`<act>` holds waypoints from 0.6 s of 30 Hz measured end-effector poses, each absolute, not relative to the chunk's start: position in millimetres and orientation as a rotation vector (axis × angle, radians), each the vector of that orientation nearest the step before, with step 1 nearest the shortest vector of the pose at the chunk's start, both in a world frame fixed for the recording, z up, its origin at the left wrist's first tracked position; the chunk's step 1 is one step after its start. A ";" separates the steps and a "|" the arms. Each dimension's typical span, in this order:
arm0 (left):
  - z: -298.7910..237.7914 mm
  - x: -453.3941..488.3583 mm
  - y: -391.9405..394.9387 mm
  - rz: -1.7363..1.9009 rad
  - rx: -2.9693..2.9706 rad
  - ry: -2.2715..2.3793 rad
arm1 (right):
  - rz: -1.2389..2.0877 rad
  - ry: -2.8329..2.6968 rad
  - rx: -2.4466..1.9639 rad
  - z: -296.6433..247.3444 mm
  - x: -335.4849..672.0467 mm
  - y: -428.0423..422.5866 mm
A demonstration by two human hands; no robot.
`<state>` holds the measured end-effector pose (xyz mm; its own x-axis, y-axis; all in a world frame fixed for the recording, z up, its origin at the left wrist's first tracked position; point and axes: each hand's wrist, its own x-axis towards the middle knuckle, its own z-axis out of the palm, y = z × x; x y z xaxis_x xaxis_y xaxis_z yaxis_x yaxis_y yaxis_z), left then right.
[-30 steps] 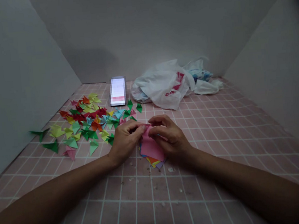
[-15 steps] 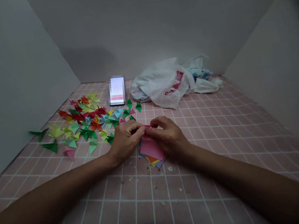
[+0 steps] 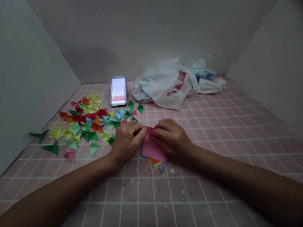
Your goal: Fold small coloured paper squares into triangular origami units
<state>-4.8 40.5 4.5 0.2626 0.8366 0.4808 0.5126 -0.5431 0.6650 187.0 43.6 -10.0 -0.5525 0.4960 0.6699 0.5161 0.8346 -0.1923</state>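
Between my two hands is a small dark pink piece of folded paper (image 3: 149,129), mostly hidden by fingers. My left hand (image 3: 128,140) pinches its left side between thumb and fingers. On the right side, my right hand (image 3: 172,138) closes on the same paper, its fingers drawn together. Just beneath lies a stack of coloured paper squares (image 3: 153,150), pink on top, with orange, yellow, purple and blue edges fanned out below. To the left of my left hand spreads a group of folded paper cranes (image 3: 89,134) in green, yellow, red, orange, blue and pink.
A lit phone (image 3: 118,91) with a blurred screen stands upright toward the back wall. Beside it lies a crumpled white plastic bag (image 3: 165,84) with red print, then a blue-and-white packet (image 3: 203,74). Small scraps (image 3: 173,170) dot the pink gridded cloth (image 3: 118,215).
My right hand's fingers have shifted and drawn closer together over the folded paper. My left hand stays in nearly the same place.
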 end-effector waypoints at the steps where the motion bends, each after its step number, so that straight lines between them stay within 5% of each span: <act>1: 4.8 -4.7 40.6 1.186 2.124 1.234 | 0.011 -2.231 -0.745 -10.0 187.2 43.0; 10: -5.3 1.8 41.0 1.067 1.289 0.980 | 0.272 -2.037 -0.838 -9.2 187.3 38.9; 18: -15.6 4.8 40.5 1.114 1.180 0.897 | 0.298 -2.077 -0.782 -13.5 183.5 34.8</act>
<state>4.8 40.5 -15.6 0.2384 0.9709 0.0247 -0.1826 0.0198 0.9830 183.5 34.8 -13.5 -0.4223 0.6292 0.6525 0.4201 0.7737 -0.4742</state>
